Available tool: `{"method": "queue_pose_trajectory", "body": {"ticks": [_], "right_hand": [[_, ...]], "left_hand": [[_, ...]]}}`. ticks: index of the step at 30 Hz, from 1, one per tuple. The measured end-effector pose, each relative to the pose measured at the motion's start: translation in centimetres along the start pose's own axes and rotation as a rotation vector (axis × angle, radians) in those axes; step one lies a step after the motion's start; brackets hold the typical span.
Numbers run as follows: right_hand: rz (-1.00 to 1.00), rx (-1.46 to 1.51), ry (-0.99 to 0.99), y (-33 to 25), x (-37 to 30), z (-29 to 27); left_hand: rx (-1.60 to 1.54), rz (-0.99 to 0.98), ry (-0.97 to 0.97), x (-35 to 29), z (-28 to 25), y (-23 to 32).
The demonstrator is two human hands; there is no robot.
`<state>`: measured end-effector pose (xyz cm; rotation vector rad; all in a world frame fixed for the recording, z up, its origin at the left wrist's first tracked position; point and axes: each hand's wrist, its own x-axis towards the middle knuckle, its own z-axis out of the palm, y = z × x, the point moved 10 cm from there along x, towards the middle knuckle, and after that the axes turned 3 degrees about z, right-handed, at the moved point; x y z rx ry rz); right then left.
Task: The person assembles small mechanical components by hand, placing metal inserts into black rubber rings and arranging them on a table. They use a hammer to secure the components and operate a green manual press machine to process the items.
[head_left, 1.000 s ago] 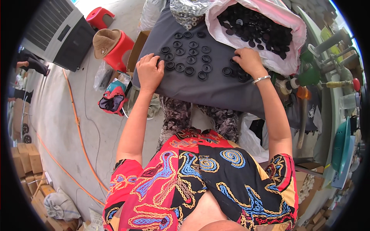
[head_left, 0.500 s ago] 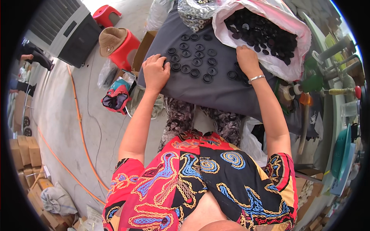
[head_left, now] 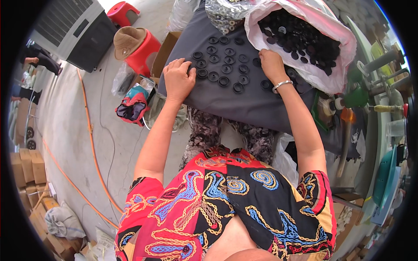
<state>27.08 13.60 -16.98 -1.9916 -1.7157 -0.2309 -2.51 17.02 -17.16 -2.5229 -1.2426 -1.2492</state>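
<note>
Small round black plastic pieces, some ring-shaped and some like discs with a centre, lie in loose rows (head_left: pixel 226 68) on a dark grey cloth surface (head_left: pixel 217 98). To the left of these rows, my left hand (head_left: pixel 179 80) rests on the cloth, thumb apart from the fingers, with nothing seen in it. My right hand (head_left: pixel 273 68) is right of the rows, its fingertips closed together at one black disc (head_left: pixel 257 62), partly hidden by them. More black pieces (head_left: pixel 266 84) lie beside and under the right wrist. A white sack (head_left: pixel 300 71) full of black discs (head_left: pixel 300 39) lies open behind that hand.
A clear bag of small metal rings (head_left: pixel 226 17) sits at the far edge. Hand tools and a green metal device (head_left: pixel 350 95) stand at the right. Left are a red stool with a brown hat (head_left: pixel 130 41), a cardboard box (head_left: pixel 165 54), and an orange hose (head_left: pixel 89 126) on the floor.
My right hand has moved left, away from the sack's edge towards the rows, and a black disc now shows at its fingertips. My left hand stays beside the rows. The view has shifted slightly.
</note>
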Motion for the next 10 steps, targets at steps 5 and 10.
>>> {"method": "queue_pose_trajectory", "body": {"ticks": [5,10], "right_hand": [[0.013,0.052,-0.075,1.4,-1.1,-2.1],[-0.180,0.070,-0.422,-3.5,-5.6,-4.7]], "left_hand": [[-0.007,0.002,0.007,-0.2,0.3,-0.5],[0.006,0.009,-0.011,-0.2,0.5,-0.3]]}}
